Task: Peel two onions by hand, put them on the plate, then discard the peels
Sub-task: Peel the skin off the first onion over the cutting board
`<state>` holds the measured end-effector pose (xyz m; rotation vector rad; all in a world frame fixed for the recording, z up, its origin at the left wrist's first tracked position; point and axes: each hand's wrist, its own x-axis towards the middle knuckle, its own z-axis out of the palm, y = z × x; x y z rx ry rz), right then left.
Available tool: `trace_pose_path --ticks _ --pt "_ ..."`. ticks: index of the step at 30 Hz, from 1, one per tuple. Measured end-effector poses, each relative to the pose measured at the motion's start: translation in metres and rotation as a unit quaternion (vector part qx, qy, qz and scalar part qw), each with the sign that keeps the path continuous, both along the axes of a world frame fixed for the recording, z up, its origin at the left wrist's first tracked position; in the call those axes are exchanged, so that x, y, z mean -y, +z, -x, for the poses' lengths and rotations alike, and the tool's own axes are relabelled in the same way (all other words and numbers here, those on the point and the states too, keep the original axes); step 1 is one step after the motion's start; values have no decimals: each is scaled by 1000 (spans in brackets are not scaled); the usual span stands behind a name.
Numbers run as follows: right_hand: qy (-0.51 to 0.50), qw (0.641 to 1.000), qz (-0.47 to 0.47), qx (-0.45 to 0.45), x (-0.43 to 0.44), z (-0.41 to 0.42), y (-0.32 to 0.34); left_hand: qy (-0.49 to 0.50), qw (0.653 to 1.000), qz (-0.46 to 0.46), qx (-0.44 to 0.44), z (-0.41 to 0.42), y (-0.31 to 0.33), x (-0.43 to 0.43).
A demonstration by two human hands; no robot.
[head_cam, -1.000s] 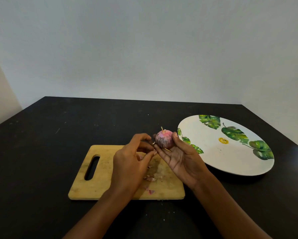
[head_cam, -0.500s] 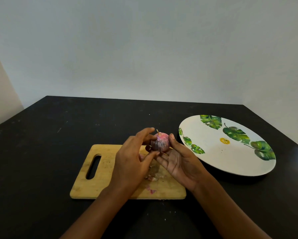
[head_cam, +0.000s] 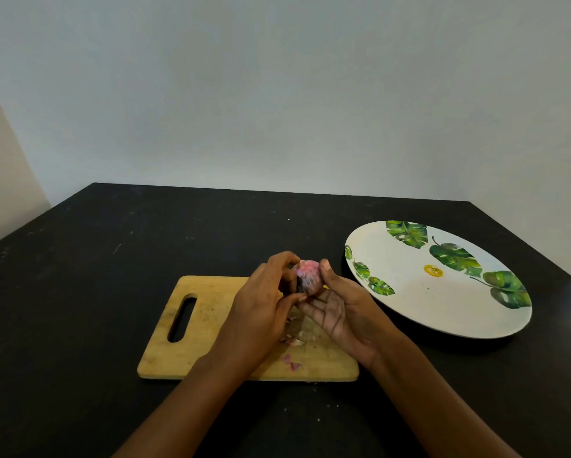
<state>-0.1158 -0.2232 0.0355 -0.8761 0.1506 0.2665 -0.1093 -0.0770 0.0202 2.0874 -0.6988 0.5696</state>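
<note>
Nearest the camera, two bare forearms reach in from the bottom edge and meet above the far right part of a wooden cutting board (head_cam: 195,325). The left hand (head_cam: 261,309) shows its back, wrist bent; its fingers (head_cam: 284,257) curl over the top and left side of the onion (head_cam: 307,276), with the thumb tucked in beneath. The right hand (head_cam: 347,315) lies palm up, its fingers under the onion, while the thumb stands up against the right side. Both hands grip the onion, which is held up off the board, pinkish-purple with patches of papery skin on it.

Under the hands, small peel scraps (head_cam: 292,365) lie on the board, some pale, some pink, with a few near its front edge. The board's slot handle is at its left end.

Farther right, near the hands but apart from them, a white plate (head_cam: 443,299) rests on the black table (head_cam: 79,309). Its face shows printed green leaves and a small yellow mark. Beyond the table's far edge rises a plain pale wall (head_cam: 277,94).
</note>
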Motion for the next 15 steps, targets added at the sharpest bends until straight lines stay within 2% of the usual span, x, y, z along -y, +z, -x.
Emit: trace_pose_path --ticks 7,15 --pt "0 1000 -11 -6 -2 1 1 19 997 71 8 -1 3 -1" --pt "-9 999 -29 -11 0 0 0 21 998 61 15 -3 3 -6"
